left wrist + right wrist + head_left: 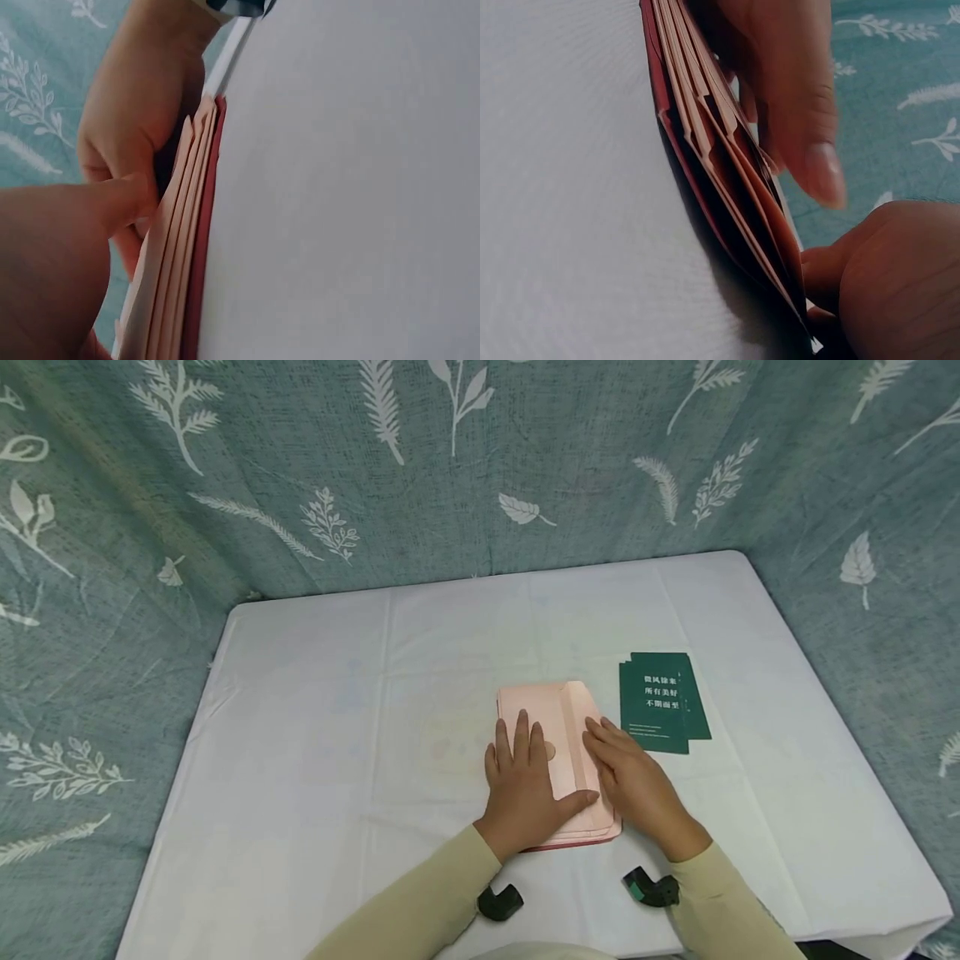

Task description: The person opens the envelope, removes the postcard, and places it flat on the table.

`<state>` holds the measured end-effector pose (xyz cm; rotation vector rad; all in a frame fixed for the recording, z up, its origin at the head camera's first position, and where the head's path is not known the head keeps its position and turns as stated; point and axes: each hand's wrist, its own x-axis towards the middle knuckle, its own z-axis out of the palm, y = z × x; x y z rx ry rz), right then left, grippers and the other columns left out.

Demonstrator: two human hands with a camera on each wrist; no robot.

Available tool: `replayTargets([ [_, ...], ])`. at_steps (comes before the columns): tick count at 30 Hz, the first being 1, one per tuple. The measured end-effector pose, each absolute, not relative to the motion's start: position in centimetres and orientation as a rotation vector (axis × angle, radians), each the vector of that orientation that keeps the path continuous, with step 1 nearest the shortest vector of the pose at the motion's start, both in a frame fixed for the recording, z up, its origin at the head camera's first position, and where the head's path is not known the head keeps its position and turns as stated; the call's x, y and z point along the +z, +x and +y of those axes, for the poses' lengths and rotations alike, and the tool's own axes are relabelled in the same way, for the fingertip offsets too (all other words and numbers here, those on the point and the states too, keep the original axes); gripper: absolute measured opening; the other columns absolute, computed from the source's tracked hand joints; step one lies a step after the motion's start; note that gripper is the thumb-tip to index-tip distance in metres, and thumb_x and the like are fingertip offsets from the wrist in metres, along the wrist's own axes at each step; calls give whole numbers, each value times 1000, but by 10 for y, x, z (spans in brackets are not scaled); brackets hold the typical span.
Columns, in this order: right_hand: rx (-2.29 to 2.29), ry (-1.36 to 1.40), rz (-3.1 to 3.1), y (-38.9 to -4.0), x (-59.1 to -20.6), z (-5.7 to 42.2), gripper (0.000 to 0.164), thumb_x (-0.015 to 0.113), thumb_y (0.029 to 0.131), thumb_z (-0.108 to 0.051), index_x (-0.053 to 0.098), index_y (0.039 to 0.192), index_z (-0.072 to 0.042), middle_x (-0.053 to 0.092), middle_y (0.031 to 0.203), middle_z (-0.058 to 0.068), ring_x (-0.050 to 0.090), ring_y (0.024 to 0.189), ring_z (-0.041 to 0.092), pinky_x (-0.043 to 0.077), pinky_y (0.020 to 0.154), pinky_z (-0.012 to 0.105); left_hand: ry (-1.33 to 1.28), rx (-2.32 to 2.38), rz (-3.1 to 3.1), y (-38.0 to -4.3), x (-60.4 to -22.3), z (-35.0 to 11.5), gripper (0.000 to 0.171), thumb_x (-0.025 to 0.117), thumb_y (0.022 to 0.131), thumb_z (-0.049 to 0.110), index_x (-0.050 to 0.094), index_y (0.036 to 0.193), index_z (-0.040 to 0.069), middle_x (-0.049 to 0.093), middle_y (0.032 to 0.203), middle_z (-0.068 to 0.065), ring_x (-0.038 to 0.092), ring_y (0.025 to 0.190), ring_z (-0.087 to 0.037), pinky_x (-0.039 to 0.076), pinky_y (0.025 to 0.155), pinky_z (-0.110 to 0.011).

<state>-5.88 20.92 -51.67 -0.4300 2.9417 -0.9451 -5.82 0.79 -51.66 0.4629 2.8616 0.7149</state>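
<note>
A small stack of pink envelopes [536, 697] lies on the white tablecloth. The top one has a flap along its right side and a round spot, partly covered. My left hand [528, 789] rests flat on it, fingers spread, thumb stretched to the right. Along the right edge my right hand [637, 781] touches the stack with fairly straight fingers. Several pink layers [176, 247] show from the side in the left wrist view, above a dark red bottom layer [204, 232]. In the right wrist view, the layered edges [705, 142] gape slightly near my right hand [900, 277].
Dark green cards [654, 710] with white lettering overlap right of the stack, just beyond my right hand. Black wrist devices [651, 887] sit by both forearms. A green leaf-patterned curtain [480, 485] surrounds the white table [300, 735].
</note>
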Motion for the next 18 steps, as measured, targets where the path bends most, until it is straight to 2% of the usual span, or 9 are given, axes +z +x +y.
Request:
replayTargets([
  [5,-976,-429,2921,-59,-516,209,44,66,106,0,61,150,5,51,163,15,39,155,37,36,119,58,428,710,2902,-58,-518,12,121,74,92,72,22,170,-4,4,180,-20,-4,162,-51,13,122,-72],
  [14,-987,-448,2912,-60,-514,212,45,64,104,5,60,150,6,50,164,14,38,156,37,36,120,58,449,813,2935,-60,-518,15,90,73,96,44,36,164,-4,13,176,-27,3,159,-57,14,117,-76],
  [18,-993,-438,2910,-59,-513,213,45,64,105,4,61,150,6,50,164,15,38,156,37,35,120,58,428,819,2956,-60,-520,20,91,75,96,45,38,162,-5,15,176,-27,5,158,-58,15,117,-77],
])
